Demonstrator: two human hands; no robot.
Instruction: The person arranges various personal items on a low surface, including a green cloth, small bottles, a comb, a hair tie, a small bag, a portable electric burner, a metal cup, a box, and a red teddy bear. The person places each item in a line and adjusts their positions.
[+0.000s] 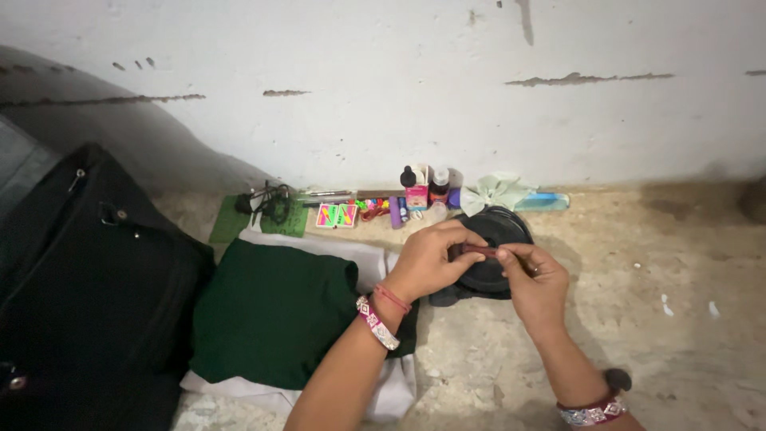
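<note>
Both hands pinch a small dark red stick (481, 251) between them: left hand (427, 259) has fingertips closed on one end, right hand (536, 281) on the other. It sits right above a round black case (499, 231) on the floor, green cloth (271, 311) to the left.

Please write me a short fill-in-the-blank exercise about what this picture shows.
1. Both hands pinch a small dark stick above a round ____ case.
2. The folded cloth beside the left hand is dark ____.
3. Each wrist wears a beaded ____.
4. The small bottles stand against the ____.

Missing words: black; green; bracelet; wall
</note>
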